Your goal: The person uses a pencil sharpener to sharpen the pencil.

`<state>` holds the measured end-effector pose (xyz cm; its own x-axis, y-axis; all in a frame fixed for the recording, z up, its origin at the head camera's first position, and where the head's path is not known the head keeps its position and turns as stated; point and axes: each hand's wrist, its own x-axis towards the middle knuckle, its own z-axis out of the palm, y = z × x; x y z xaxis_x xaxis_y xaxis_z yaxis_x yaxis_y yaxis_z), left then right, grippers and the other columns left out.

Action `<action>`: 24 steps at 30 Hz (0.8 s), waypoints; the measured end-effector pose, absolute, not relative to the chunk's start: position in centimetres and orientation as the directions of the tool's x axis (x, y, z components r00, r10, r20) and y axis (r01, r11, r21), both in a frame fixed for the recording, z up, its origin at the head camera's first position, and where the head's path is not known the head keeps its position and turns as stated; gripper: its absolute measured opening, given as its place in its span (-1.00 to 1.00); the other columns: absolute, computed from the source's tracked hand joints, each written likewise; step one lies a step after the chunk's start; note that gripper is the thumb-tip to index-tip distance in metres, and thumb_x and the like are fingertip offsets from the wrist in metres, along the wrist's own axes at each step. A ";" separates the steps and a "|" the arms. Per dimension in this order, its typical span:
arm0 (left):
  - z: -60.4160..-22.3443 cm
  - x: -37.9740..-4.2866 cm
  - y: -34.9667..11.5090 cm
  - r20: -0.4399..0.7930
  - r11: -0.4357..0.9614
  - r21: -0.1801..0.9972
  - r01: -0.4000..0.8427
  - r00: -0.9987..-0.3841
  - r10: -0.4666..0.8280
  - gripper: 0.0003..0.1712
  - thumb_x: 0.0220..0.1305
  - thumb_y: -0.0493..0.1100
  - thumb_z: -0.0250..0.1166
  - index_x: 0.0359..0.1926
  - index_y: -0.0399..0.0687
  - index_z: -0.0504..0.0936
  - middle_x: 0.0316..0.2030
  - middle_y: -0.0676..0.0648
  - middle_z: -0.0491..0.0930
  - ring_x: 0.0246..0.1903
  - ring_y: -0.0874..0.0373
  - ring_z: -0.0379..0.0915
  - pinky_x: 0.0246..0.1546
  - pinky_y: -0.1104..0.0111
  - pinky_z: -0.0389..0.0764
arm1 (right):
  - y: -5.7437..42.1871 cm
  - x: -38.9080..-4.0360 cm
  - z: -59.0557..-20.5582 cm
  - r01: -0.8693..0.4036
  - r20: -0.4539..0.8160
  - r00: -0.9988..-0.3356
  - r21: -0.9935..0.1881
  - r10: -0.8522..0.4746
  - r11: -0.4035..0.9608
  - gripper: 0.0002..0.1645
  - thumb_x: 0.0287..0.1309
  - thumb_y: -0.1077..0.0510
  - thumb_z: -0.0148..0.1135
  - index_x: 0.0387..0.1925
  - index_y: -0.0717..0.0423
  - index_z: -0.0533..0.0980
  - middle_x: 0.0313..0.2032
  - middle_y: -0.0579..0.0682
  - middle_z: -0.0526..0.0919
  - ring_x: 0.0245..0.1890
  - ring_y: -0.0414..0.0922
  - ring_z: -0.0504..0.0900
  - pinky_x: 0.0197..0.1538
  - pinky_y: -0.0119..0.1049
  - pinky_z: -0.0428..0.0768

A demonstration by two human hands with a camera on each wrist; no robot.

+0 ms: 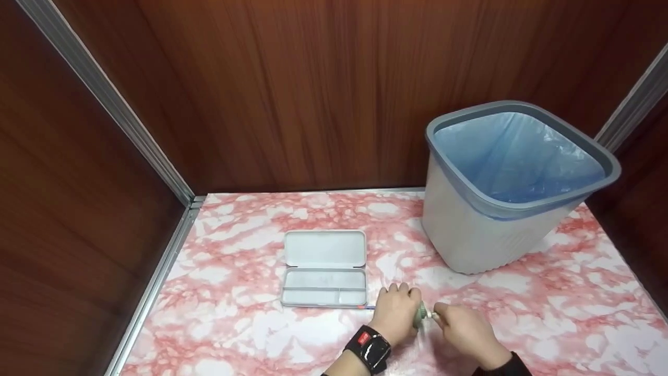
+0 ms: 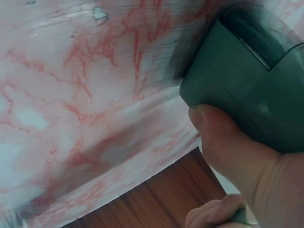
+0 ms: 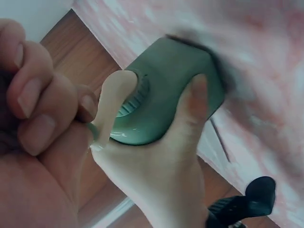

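Note:
A green crank pencil sharpener (image 3: 166, 71) sits on the table, mostly covered by my left hand (image 1: 398, 310) in the head view. That hand grips its body, the thumb (image 2: 213, 128) laid along one side. My right hand (image 1: 466, 330) holds the end of the cream crank handle (image 3: 111, 102) with curled fingers; a bit of green knob shows at them in the right wrist view. A thin blue pencil (image 1: 369, 307) with a red end sticks out left of my left hand, close along the front of an open white pencil case (image 1: 324, 304). Its other end is hidden.
The case's lid (image 1: 325, 248) lies back, and its tray has divided compartments. At the back right stands a white bin (image 1: 469, 235) with a grey rim and blue liner. Wood-grain panels (image 1: 313, 94) enclose the red-and-white marbled table (image 1: 235, 334) behind and at both sides.

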<state>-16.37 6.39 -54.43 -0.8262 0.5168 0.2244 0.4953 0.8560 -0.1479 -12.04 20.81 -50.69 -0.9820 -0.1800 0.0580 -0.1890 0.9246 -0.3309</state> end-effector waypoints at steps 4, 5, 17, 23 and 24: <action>-54.4 -16.3 6.3 0.228 0.853 -0.154 0.498 -0.822 0.521 -0.27 -0.55 0.31 0.49 -0.29 0.14 0.40 -0.37 0.10 0.51 -0.37 0.19 0.44 -0.44 0.35 0.37 | 20.8 -13.0 -50.3 -0.180 0.061 -0.984 -0.339 -0.169 0.924 -0.71 0.08 0.15 0.15 -0.65 -0.04 0.28 -0.73 -0.13 0.28 -0.69 -0.18 0.29 -0.59 -0.28 0.18; -54.4 -16.3 6.3 0.224 0.853 -0.155 0.499 -0.823 0.522 -0.27 -0.54 0.30 0.49 -0.29 0.14 0.40 -0.37 0.10 0.51 -0.37 0.19 0.44 -0.43 0.35 0.38 | 20.8 -13.3 -50.3 -0.181 0.064 -0.983 -0.336 -0.170 0.924 -0.71 0.09 0.15 0.14 -0.65 -0.04 0.28 -0.73 -0.12 0.29 -0.69 -0.17 0.30 -0.60 -0.27 0.19; -54.3 -16.4 6.1 0.222 0.852 -0.163 0.497 -0.823 0.523 -0.25 -0.52 0.30 0.48 -0.25 0.14 0.40 -0.34 0.10 0.52 -0.35 0.18 0.45 -0.43 0.34 0.40 | 20.7 -15.9 -50.8 -0.169 0.025 -0.985 -0.359 -0.172 0.918 -0.78 0.08 0.14 0.10 -0.62 -0.01 0.32 -0.68 -0.05 0.40 -0.65 -0.12 0.37 -0.58 -0.23 0.22; -54.4 -16.3 6.2 0.237 0.849 -0.162 0.503 -0.815 0.529 -0.23 -0.54 0.31 0.48 -0.23 0.13 0.40 -0.36 0.09 0.52 -0.36 0.17 0.45 -0.45 0.33 0.39 | 20.7 -17.2 -52.7 -0.107 -0.044 -0.990 -0.374 -0.132 0.921 -0.81 0.14 0.09 0.05 -0.53 0.05 0.40 -0.52 0.09 0.58 -0.50 0.05 0.56 -0.50 -0.06 0.39; -54.4 -16.3 6.2 0.238 0.848 -0.163 0.505 -0.814 0.530 -0.22 -0.56 0.32 0.48 -0.23 0.13 0.40 -0.36 0.09 0.52 -0.36 0.17 0.45 -0.45 0.33 0.38 | 20.7 -17.3 -53.0 -0.096 -0.061 -0.990 -0.372 -0.128 0.923 -0.81 0.14 0.08 0.05 -0.52 0.05 0.41 -0.49 0.10 0.60 -0.47 0.07 0.57 -0.48 -0.03 0.40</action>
<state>-16.32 6.20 -54.45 -0.8139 0.5300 0.2379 0.5047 0.8479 -0.1626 -17.31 20.73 -53.05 -0.9900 -0.1276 -0.0605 -0.0962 0.9233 -0.3718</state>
